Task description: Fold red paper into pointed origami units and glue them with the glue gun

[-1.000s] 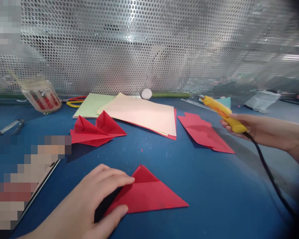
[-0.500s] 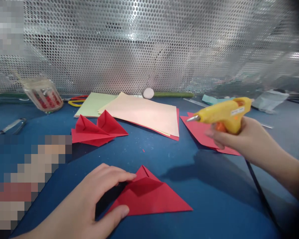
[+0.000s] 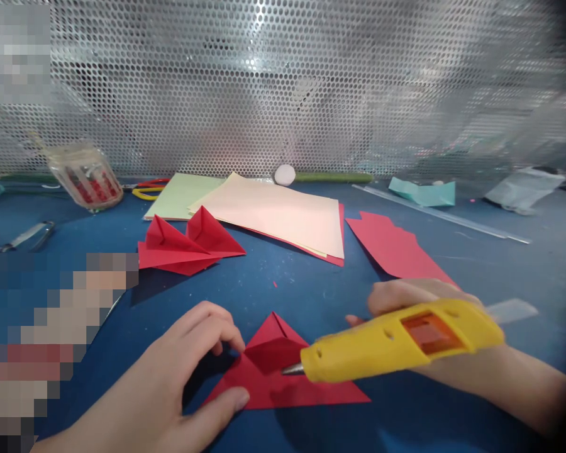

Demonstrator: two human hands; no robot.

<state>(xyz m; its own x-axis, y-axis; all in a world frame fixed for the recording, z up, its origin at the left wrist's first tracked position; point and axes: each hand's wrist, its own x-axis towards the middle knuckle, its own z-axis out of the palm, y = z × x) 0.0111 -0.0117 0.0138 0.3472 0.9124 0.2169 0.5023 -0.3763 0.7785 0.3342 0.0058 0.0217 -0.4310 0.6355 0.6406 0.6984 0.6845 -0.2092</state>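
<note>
In front of me on the blue table lies a folded red paper point(image 3: 311, 389), roughly a triangle with a raised pleat at its top. My left hand point(image 3: 179, 371) holds its left side, thumb on the lower edge and fingertips on the upper left fold. My right hand point(image 3: 405, 299) is closed around a yellow glue gun point(image 3: 368, 352), tipped on its side. The gun's metal nozzle points left over the middle of the folded paper; whether it touches cannot be told. Part of the paper's right side is behind the gun.
Another folded red piece point(image 3: 188, 245) stands at back left, near pale paper sheets point(image 3: 283, 211). Cut red paper point(image 3: 396, 248) lies to the right. Behind are a glass jar point(image 3: 87, 179), scissors point(image 3: 146, 193), a teal paper scrap point(image 3: 424, 192) and a perforated metal screen point(image 3: 264, 94).
My right hand has brought the glue gun down and left, from above the cut red paper to over the folded paper, turning it sideways. My left hand's fingers have shifted slightly.
</note>
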